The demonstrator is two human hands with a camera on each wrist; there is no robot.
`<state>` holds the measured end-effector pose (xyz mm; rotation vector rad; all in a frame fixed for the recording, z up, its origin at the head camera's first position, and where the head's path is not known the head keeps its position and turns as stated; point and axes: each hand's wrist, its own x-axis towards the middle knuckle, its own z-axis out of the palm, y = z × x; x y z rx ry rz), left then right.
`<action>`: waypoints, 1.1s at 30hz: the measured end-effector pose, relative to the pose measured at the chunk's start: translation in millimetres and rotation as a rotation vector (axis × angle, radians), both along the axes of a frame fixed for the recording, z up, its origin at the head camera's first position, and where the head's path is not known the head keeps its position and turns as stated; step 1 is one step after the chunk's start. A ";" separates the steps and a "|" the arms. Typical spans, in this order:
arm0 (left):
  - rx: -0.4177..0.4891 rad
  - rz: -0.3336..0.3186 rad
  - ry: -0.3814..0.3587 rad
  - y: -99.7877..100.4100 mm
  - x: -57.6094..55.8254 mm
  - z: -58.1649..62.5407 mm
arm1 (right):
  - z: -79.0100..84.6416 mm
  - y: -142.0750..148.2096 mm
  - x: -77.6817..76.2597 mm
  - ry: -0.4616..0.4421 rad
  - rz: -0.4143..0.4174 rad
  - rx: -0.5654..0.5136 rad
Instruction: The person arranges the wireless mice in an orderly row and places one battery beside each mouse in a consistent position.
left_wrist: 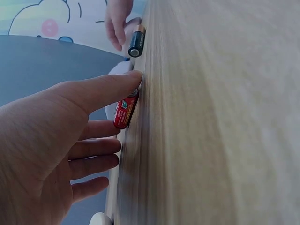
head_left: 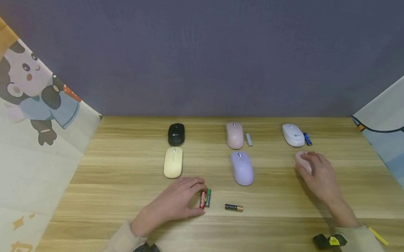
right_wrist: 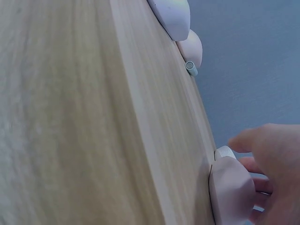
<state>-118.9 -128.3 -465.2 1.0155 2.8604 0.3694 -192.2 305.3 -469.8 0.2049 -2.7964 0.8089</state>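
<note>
My left hand (head_left: 175, 197) has its thumb and index finger at the two ends of a red battery (head_left: 202, 199), pinching it. A green battery (head_left: 208, 197) lies close beside it on the wooden table. Farther right is a black battery with a copper end (head_left: 233, 207), lying apart. Over on the right, my right hand (head_left: 321, 177) grips a small pink mouse (head_left: 304, 162), thumb on its left side and fingers over the other side. In the right wrist view this mouse (right_wrist: 232, 192) sits on the tabletop, with the fingers partly hidden behind it.
Black (head_left: 176, 134) and yellow (head_left: 173, 162) mice stand left. A second pink mouse (head_left: 235, 136), a pale battery (head_left: 249, 139) and a purple mouse (head_left: 242, 169) are mid-table. Near the back right lie a white mouse (head_left: 293, 135) and blue battery (head_left: 308, 139). A yellow stick (head_left: 378, 236) lies beside the right sleeve.
</note>
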 end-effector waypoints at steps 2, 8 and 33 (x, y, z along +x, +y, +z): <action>0.004 -0.004 0.004 -0.2 -0.3 -0.7 | -0.7 0.6 -0.4 0.001 0.003 0.000; 0.009 -0.010 0.013 -0.8 -0.8 -2.6 | -2.3 1.5 -1.2 -0.014 0.008 -0.008; 0.038 -0.012 0.020 -1.0 -3.3 -5.7 | -4.8 2.9 -2.5 -0.053 0.000 -0.037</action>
